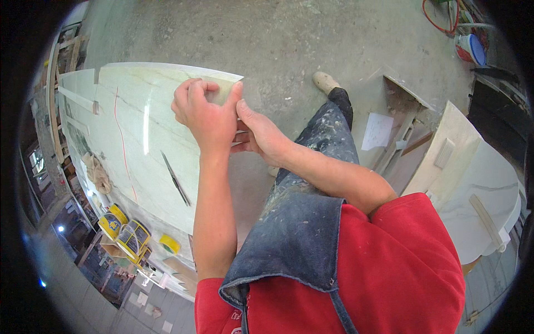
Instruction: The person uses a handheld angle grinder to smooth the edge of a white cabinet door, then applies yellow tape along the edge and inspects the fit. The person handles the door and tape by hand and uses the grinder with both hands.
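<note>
My left hand (207, 114) is over the near-right corner area of a pale, glossy marble-look slab (161, 119), its fingers curled and its thumb stretched toward the slab's corner. A pale yellowish patch (224, 91) shows between those fingers and the corner; whether it is tape or part of the slab I cannot tell. Close against it, my right hand (260, 132) is bent at the slab's right edge, thumb raised beside the left thumb. Its fingers are partly hidden, and anything held is too small to make out. A dark slim knife (176, 179) lies on the slab.
A thin red line (120, 142) crosses the slab. Beyond its left side are a tan cloth (97, 173), yellow containers (133, 239) and a yellow tape roll (169, 244). To my right stand white slab pieces (473, 189) and a paper sheet (377, 131). A bucket (470, 50) is far right.
</note>
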The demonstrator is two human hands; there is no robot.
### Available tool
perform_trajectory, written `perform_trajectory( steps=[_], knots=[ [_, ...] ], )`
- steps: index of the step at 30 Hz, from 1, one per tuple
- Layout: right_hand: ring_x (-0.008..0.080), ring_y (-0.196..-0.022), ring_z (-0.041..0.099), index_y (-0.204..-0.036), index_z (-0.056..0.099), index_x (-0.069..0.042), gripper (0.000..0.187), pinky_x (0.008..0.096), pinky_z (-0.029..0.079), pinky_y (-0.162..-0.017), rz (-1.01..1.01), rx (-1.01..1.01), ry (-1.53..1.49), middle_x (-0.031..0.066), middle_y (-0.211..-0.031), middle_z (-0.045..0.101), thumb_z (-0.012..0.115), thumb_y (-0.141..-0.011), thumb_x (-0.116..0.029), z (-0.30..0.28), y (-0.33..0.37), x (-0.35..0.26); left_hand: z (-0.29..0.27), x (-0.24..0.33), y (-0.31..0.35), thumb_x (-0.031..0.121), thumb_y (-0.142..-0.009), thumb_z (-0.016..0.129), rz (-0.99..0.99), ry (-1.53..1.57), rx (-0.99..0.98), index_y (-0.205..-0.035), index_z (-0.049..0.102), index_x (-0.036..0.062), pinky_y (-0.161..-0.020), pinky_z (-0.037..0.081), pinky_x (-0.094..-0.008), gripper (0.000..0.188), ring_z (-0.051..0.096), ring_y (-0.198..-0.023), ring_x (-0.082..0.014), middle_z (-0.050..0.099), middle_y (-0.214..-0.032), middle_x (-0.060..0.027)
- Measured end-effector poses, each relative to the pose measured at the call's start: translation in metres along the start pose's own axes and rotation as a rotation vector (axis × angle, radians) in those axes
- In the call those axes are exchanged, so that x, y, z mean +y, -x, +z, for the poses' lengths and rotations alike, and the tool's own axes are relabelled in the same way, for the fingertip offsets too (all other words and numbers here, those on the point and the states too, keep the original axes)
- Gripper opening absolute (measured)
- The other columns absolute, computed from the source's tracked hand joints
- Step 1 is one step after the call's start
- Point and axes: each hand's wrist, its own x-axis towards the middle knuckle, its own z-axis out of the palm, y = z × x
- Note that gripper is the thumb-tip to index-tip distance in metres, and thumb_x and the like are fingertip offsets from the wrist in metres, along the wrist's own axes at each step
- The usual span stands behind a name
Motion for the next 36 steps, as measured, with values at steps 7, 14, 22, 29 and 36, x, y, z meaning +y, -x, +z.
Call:
perform_trajectory(
  steps=[7, 14, 22, 29, 36],
  knots=[
    [0.0294, -0.117, 0.062, -0.142, 0.049, -0.005, 0.07, 0.0468, 0.051, -0.102, 0.022, 0.009, -0.033, 0.0155, -0.131, 0.06, 0.025, -0.109, -0.061, 0.007, 0.006, -0.008, -0.001, -0.001, 0.001, 0.034, -0.074, 0.09, 0.075, -0.023, 0.039, -0.097, 0.059, 0.0084, -0.103, 0.035, -0.0505, 0.046, 0.046, -0.119, -0.0351, 0.056, -0.119, -0.0121],
    [0.031, -0.117, 0.063, -0.147, 0.045, -0.004, 0.074, 0.0459, 0.052, -0.1, -0.003, -0.026, 0.012, 0.0183, -0.136, 0.058, 0.033, -0.107, -0.064, -0.004, 0.001, 0.001, -0.033, -0.066, 0.086, 0.028, -0.073, 0.09, 0.101, -0.103, 0.032, -0.1, 0.057, 0.0072, -0.104, 0.034, -0.0528, 0.048, 0.047, -0.122, -0.0381, 0.055, -0.126, -0.0156],
    [0.0287, -0.108, 0.066, -0.127, 0.052, -0.003, 0.047, 0.0434, 0.056, -0.094, -0.054, 0.084, 0.121, 0.0142, -0.117, 0.063, 0.058, -0.104, -0.044, 0.006, -0.002, 0.001, -0.098, -0.117, 0.208, 0.023, -0.071, 0.091, -0.141, -0.202, 0.02, -0.099, 0.056, 0.0084, -0.104, 0.036, -0.0511, 0.047, 0.05, -0.121, -0.0386, 0.057, -0.125, -0.0171],
    [0.0318, -0.113, 0.066, -0.137, 0.047, 0.001, 0.047, 0.0441, 0.056, -0.097, -0.082, 0.083, 0.276, 0.0181, -0.126, 0.061, 0.059, -0.104, -0.03, 0.013, 0.0, 0.001, -0.139, -0.165, 0.308, 0.029, -0.068, 0.092, -0.28, -0.322, 0.073, -0.097, 0.057, 0.0099, -0.1, 0.038, -0.0511, 0.05, 0.052, -0.119, -0.0366, 0.059, -0.122, -0.0126],
    [0.0289, -0.105, 0.069, -0.13, 0.05, -0.003, 0.04, 0.0424, 0.06, -0.089, -0.094, 0.163, 0.325, 0.0126, -0.12, 0.064, 0.066, -0.1, -0.025, 0.017, -0.001, 0.003, -0.165, -0.202, 0.379, 0.027, -0.069, 0.091, -0.364, -0.472, 0.201, -0.102, 0.06, 0.0088, -0.095, 0.043, -0.0509, 0.049, 0.056, -0.113, -0.0369, 0.062, -0.121, -0.0131]
  ],
)
